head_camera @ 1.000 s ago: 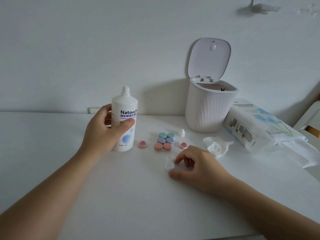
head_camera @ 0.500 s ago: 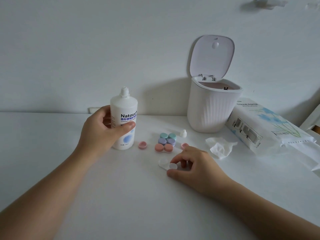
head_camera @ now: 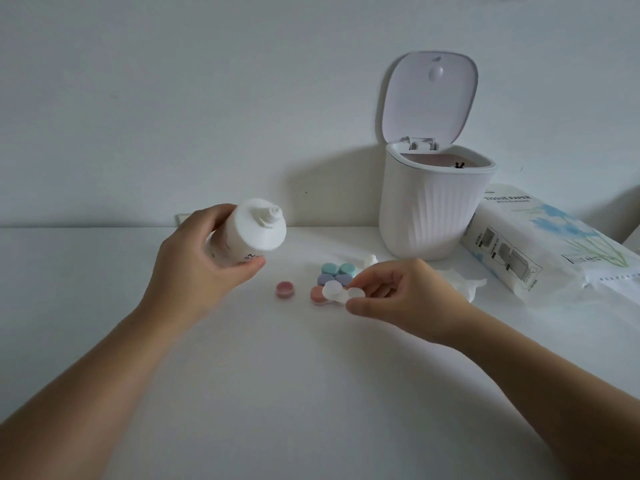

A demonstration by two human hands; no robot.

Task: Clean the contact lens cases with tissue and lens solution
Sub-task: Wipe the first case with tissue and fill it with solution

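- Left hand [head_camera: 194,268] grips the uncapped solution bottle [head_camera: 251,233], tilted.
- Right hand [head_camera: 398,292] pinches the clear lens case [head_camera: 341,292], just right of the bottle; rinsing seems about to begin.
- Coloured cases [head_camera: 334,278] behind it still look capped and uncleaned.

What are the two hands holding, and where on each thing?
Left hand grips the solution bottle around its body, tilted. Right hand pinches the white lens case at its right end.

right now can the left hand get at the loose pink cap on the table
Probably not yet: the left hand is gripping the tilted lens solution bottle. The pink cap lies uncovered just beside it, so the path itself looks free.
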